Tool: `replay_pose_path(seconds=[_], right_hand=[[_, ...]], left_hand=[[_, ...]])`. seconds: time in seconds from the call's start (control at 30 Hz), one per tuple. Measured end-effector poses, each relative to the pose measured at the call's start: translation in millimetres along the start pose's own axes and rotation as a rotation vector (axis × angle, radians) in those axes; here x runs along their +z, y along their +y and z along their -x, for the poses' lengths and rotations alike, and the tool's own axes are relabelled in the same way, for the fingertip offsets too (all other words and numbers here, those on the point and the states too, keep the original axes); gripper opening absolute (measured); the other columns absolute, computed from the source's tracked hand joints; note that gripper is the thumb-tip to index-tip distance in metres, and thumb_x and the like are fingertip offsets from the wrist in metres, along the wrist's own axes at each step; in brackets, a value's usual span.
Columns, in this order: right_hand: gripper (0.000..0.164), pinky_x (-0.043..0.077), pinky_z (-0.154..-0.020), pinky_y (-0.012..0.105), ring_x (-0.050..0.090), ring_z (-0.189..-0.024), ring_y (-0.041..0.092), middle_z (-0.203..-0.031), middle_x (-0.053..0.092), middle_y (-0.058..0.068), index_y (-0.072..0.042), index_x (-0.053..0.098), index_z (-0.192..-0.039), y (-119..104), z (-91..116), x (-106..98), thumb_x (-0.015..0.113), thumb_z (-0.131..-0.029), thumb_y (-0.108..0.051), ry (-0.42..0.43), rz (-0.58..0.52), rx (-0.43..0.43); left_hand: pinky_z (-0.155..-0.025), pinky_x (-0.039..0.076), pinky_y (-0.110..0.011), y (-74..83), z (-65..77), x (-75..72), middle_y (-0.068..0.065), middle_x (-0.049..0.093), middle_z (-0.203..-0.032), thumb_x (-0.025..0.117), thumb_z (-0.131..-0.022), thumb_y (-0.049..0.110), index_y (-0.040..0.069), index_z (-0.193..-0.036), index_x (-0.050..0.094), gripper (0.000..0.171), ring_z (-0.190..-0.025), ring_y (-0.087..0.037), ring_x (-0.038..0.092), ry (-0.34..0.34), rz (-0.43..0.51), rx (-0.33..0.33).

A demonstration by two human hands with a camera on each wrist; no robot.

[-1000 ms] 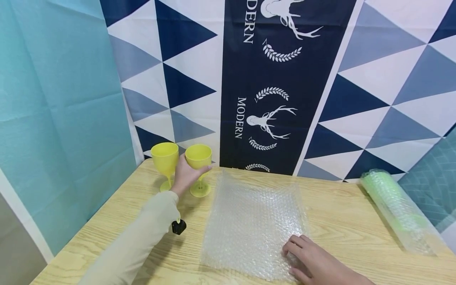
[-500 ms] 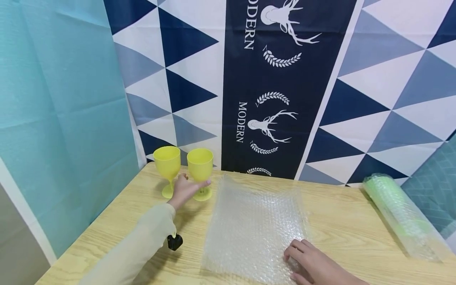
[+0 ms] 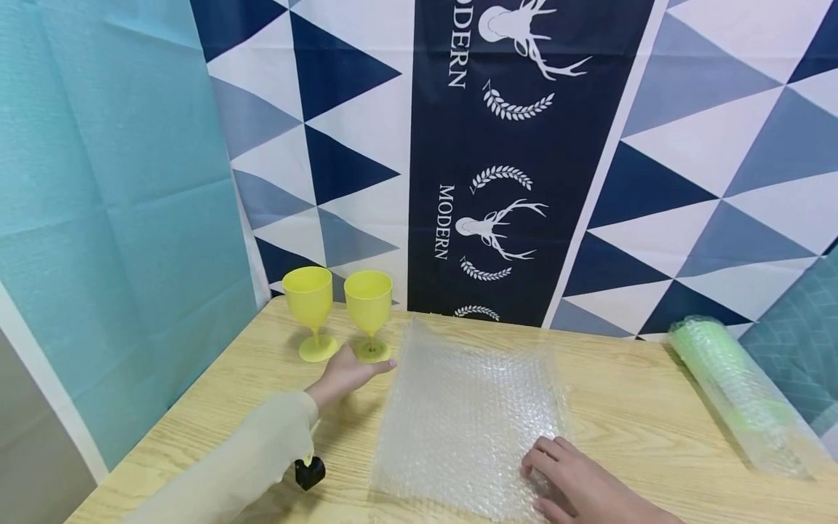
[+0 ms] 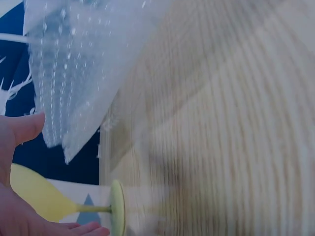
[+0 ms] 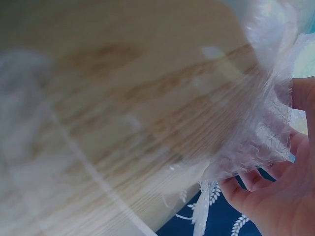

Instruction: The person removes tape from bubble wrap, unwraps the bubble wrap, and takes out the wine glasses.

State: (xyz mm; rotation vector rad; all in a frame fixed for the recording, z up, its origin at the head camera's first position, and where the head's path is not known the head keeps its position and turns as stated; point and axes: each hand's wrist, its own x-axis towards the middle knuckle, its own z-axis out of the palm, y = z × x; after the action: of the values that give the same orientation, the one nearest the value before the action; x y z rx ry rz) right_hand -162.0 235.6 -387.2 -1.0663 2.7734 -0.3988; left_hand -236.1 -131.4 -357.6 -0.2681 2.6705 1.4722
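Two yellow goblets stand upright side by side at the back left: a left goblet (image 3: pixel 308 297) and a right goblet (image 3: pixel 369 300). My left hand (image 3: pixel 345 375) is just in front of their feet, thumb stretched out to the right, fingers loose and holding nothing. In the left wrist view a goblet (image 4: pixel 39 194) shows between the thumb and fingers of that hand, with a gap to the thumb. A sheet of bubble wrap (image 3: pixel 468 415) lies flat in the middle. My right hand (image 3: pixel 576 484) rests on its front right edge with loosely bent fingers (image 5: pixel 236 194).
A clear-wrapped roll (image 3: pixel 733 393) with light green showing inside lies on the right of the wooden table (image 3: pixel 628 407). A patterned cloth (image 3: pixel 484 145) hangs behind, and a teal sheet (image 3: pixel 131 218) hangs on the left. A black wrist device (image 3: pixel 310 473) hangs under the left sleeve.
My left hand has come away from the goblets, drawing down and toward me from the right goblet's bowl to its foot. Both goblets stay standing. The right hand keeps its place on the bubble wrap.
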Motion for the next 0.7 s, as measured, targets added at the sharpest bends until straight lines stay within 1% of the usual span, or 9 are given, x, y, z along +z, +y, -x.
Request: replay_pose_path(seconds=[0.1, 0.23, 0.33, 0.4, 0.47, 0.57, 0.63, 0.7], right_hand=[[0.025, 0.048, -0.071, 0.019, 0.042, -0.087, -0.004, -0.104, 0.054, -0.017, -0.031, 0.058, -0.111, 0, 0, -1, 0.065, -0.088, -0.041, -0.005, -0.005, 0.001], [0.025, 0.049, -0.072, 0.020, 0.042, -0.088, -0.003, -0.105, 0.055, -0.017, -0.032, 0.058, -0.111, -1, 0, -1, 0.064, -0.088, -0.042, -0.012, -0.005, 0.008], [0.025, 0.049, -0.073, 0.020, 0.043, -0.088, -0.003, -0.104, 0.054, -0.017, -0.032, 0.058, -0.111, -1, 0, -2, 0.065, -0.088, -0.042, -0.014, -0.002, 0.015], [0.025, 0.049, -0.073, 0.020, 0.043, -0.088, -0.003, -0.103, 0.054, -0.018, -0.033, 0.058, -0.110, -1, 0, -2, 0.065, -0.088, -0.042, -0.015, 0.002, 0.019], [0.026, 0.049, -0.073, 0.020, 0.042, -0.087, -0.003, -0.102, 0.053, -0.019, -0.033, 0.058, -0.110, -1, 0, -3, 0.065, -0.088, -0.043, -0.019, 0.000, 0.022], [0.026, 0.048, -0.073, 0.020, 0.042, -0.088, -0.003, -0.102, 0.052, -0.019, -0.033, 0.058, -0.110, -1, 1, -2, 0.065, -0.088, -0.044, -0.014, 0.010, 0.016], [0.026, 0.049, -0.073, 0.020, 0.043, -0.088, -0.003, -0.102, 0.052, -0.020, -0.034, 0.058, -0.110, -1, 1, -2, 0.065, -0.088, -0.043, -0.009, 0.016, 0.011], [0.026, 0.049, -0.074, 0.020, 0.043, -0.088, -0.003, -0.103, 0.052, -0.020, -0.034, 0.058, -0.111, -2, 1, -2, 0.065, -0.088, -0.043, -0.006, 0.020, 0.011]], left_hand=[[-0.111, 0.036, -0.055, 2.3, 6.8, 1.9, -0.021, 0.042, -0.147, 0.074, -0.079, 0.044, 0.002, -0.145, 0.033, 0.088, -0.136, -0.040, 0.040, -0.016, 0.013, 0.028], [-0.114, 0.032, -0.056, 8.1, 16.0, 4.8, -0.023, 0.035, -0.152, 0.070, -0.084, 0.041, 0.001, -0.147, 0.030, 0.084, -0.140, -0.041, 0.034, -0.042, 0.039, 0.036], [-0.112, 0.033, -0.057, 13.2, 22.4, 6.6, -0.024, 0.034, -0.152, 0.067, -0.087, 0.040, 0.000, -0.146, 0.030, 0.080, -0.141, -0.042, 0.033, -0.060, 0.038, 0.039], [-0.111, 0.034, -0.058, 16.7, 26.7, 7.7, -0.025, 0.035, -0.151, 0.066, -0.088, 0.039, -0.002, -0.145, 0.031, 0.078, -0.140, -0.043, 0.034, -0.062, 0.022, 0.060], [-0.110, 0.036, -0.057, 19.5, 30.6, 9.3, -0.027, 0.036, -0.149, 0.066, -0.088, 0.036, -0.004, -0.144, 0.032, 0.077, -0.138, -0.044, 0.035, -0.057, -0.008, 0.099], [-0.109, 0.038, -0.055, 22.5, 36.1, 12.8, -0.028, 0.039, -0.147, 0.067, -0.088, 0.031, -0.008, -0.142, 0.034, 0.074, -0.136, -0.043, 0.038, -0.039, -0.073, 0.196], [-0.110, 0.038, -0.054, 23.2, 39.5, 15.5, -0.029, 0.040, -0.145, 0.068, -0.087, 0.030, -0.009, -0.141, 0.034, 0.074, -0.136, -0.042, 0.040, -0.035, -0.151, 0.272], [-0.111, 0.037, -0.052, 23.7, 43.6, 18.0, -0.028, 0.040, -0.145, 0.069, -0.086, 0.029, -0.009, -0.141, 0.033, 0.076, -0.136, -0.041, 0.040, -0.047, -0.238, 0.348]])
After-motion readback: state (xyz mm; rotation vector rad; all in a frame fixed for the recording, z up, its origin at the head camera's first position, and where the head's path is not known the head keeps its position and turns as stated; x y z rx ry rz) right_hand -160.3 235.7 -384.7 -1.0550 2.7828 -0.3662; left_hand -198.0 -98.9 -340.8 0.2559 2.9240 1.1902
